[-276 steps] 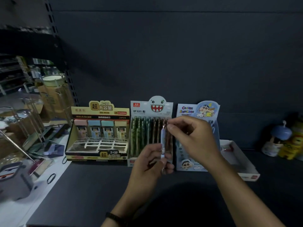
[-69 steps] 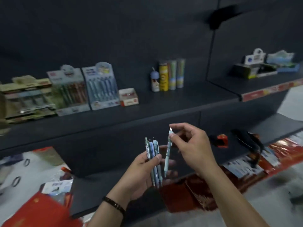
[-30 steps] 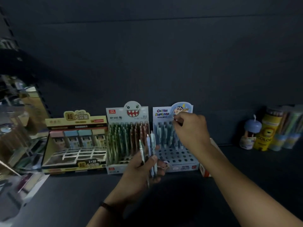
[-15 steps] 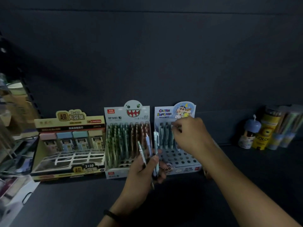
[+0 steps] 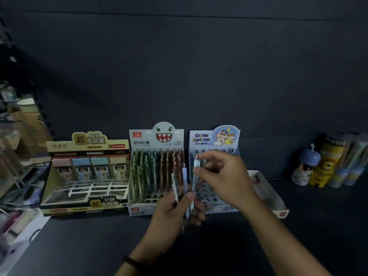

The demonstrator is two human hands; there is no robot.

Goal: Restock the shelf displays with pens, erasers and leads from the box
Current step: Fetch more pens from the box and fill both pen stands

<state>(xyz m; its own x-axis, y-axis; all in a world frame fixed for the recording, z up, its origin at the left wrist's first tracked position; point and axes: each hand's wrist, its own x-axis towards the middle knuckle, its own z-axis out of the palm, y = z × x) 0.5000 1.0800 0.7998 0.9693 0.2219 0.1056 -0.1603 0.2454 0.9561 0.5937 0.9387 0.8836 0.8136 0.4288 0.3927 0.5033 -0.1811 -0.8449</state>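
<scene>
Dark shelf [image 5: 298, 226] behind the hands holds the pen display [image 5: 214, 136] (many holes bare); left hand [image 5: 171, 214] grips three pens [image 5: 184, 176], right hand [image 5: 225, 176] pinches the rightmost pen [image 5: 195, 164], and tugging could spill the others.

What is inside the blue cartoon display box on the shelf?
In the blue display box, standing pens fill the back row and empty holes show in front. The right hand and the held pens in the left hand cover the middle rows.
</scene>
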